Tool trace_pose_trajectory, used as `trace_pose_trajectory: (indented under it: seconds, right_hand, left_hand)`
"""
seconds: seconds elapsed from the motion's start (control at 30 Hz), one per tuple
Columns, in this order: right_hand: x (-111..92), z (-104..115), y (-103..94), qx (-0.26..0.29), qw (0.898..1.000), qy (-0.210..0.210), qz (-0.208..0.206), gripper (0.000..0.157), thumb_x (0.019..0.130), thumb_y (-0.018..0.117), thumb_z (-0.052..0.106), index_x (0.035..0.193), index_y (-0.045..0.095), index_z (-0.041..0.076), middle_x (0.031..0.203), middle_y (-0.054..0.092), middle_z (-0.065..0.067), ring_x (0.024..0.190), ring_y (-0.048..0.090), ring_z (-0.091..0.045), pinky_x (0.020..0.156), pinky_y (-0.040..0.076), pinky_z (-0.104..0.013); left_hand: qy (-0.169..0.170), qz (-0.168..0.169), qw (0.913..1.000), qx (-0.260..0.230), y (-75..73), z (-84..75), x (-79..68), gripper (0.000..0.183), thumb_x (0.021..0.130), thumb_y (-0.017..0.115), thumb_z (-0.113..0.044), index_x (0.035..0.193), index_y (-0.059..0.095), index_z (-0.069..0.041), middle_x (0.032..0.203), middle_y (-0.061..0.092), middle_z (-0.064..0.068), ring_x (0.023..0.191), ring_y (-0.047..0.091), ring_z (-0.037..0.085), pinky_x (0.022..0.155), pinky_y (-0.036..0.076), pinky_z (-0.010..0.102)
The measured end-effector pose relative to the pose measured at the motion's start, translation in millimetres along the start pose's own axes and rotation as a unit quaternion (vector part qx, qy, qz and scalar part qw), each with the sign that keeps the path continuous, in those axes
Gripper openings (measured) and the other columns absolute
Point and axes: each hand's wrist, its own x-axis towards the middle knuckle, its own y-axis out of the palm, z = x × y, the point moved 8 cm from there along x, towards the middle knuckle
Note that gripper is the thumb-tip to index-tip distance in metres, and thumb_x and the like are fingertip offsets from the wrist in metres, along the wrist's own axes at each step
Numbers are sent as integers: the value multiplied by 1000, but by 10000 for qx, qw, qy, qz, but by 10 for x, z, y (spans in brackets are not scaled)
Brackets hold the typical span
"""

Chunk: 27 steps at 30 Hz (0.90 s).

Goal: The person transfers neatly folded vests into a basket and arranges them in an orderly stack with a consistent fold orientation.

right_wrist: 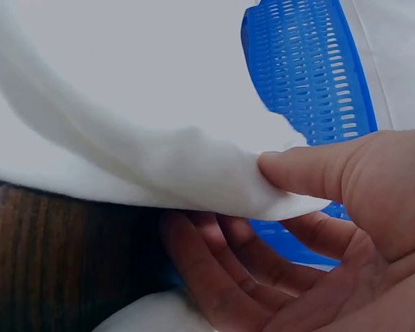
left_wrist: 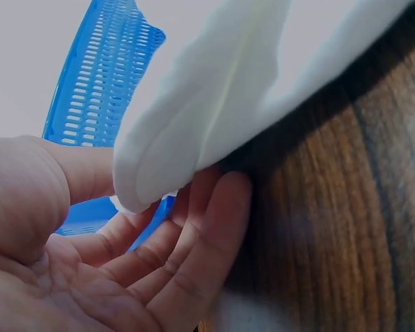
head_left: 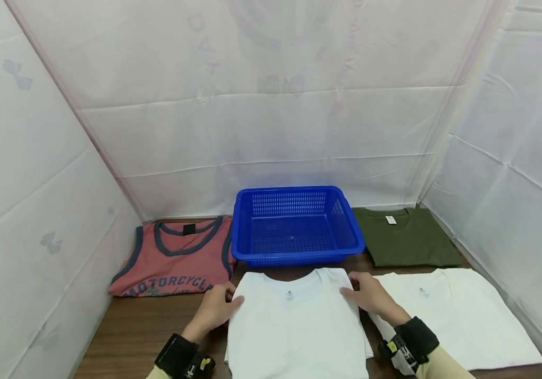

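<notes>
**Left hand (head_left: 214,310) and right hand (head_left: 371,296) pinch the white shirt (head_left: 297,326)**

From my remote seat, I have the hands well apart, each clamped on one upper corner of the folded white shirt: thumb on top, fingers beneath, as both wrist views show. I see it over the brown table (head_left: 143,331), collar toward the blue basket (head_left: 294,258) just beyond. The red tank top (head_left: 190,266) lies left of the basket, and the green shirt (head_left: 408,245) right of it. Nearer me, a second white shirt (head_left: 465,323) lies beside the right hand.
</notes>
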Motion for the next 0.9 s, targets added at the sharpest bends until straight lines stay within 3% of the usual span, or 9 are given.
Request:
trace_pose_trajectory:
  seconds: [0.07, 0.13, 0.2, 0.27, 0.3, 0.37, 0.47, 0.63, 0.9]
  right_hand:
    - [2, 18, -18, 10, 10000, -19, 12, 34, 97, 72, 18, 123, 66, -3, 118, 65, -27, 112, 62, -42, 93, 52, -53]
    - [2, 37, -39, 86, 9999, -62, 7, 48, 98, 70, 20, 135, 58, -8, 136, 58, -32, 129, 53, -47, 103, 46, -60]
    - [14, 47, -45, 301, 9995, -81, 75, 40, 99, 68, 19, 130, 61, -6, 127, 61, -30, 121, 57, -45, 99, 48, -55]
    - [26, 61, -54, 484, 9986, -181, 102, 22, 100, 68, 17, 113, 64, -1, 105, 64, -19, 99, 60, -34, 84, 50, -44]
    - [31, 69, -55, 570, 9980, -239, 121, 16, 100, 67, 16, 103, 62, 2, 93, 59, -12, 89, 57, -28, 76, 46, -40]
    - [41, 69, -54, 738, 9967, -309, 163, 18, 100, 66, 14, 91, 54, 5, 80, 45, -4, 75, 45, -21, 67, 37, -33]
    - [51, 71, -51, 862, 9953, -421, 164, 23, 101, 65, 12, 86, 48, 6, 74, 36, -2, 67, 39, -17, 61, 32, -29]
    - [62, 65, -39, 1038, 9931, -499, 202, 19, 102, 63, 11, 91, 49, 4, 76, 39, -4, 69, 42, -18, 60, 34, -29]
    - [79, 72, -41, 1158, 9912, -604, 223, 18, 104, 60, 12, 95, 48, 3, 78, 36, -4, 71, 40, -18, 61, 33, -29]
  left_hand:
    - [29, -43, 10000, -52, -7, -4, 5, 13, 92, 75, -11, 90, 63, -6, 76, 61, 4, 62, 55, 17, 55, 47, 33]
    - [90, -103, 9999, -84, -16, -18, 10, 13, 93, 75, -11, 89, 63, -6, 76, 60, 3, 64, 54, 17, 56, 45, 32]
    - [153, -143, 9997, -160, -24, -32, 17, 14, 93, 74, -9, 87, 61, -7, 74, 57, 2, 64, 52, 16, 57, 43, 31]
    - [204, -154, 9993, -278, -27, -42, 27, 15, 94, 73, -7, 85, 60, -8, 72, 55, 1, 63, 50, 15, 57, 41, 29]
    - [225, -152, 9991, -335, -29, -46, 32, 16, 94, 72, -7, 85, 60, -8, 71, 53, 1, 62, 49, 15, 57, 40, 28]
    - [266, -118, 9985, -458, -32, -53, 39, 17, 96, 71, -6, 84, 59, -8, 70, 51, 1, 61, 47, 14, 56, 39, 27]
    - [328, -20, 9973, -653, -33, -64, 49, 17, 97, 68, -6, 85, 56, -7, 69, 48, 1, 59, 45, 13, 56, 38, 25]
    - [418, 94, 9951, -893, -30, -66, 60, 20, 99, 66, -6, 86, 52, -6, 69, 44, 1, 60, 43, 13, 58, 36, 25]
    - [275, 171, 9913, -1279, -13, -10, 92, 23, 101, 65, -7, 85, 47, -5, 66, 31, -2, 56, 32, 9, 57, 31, 24]
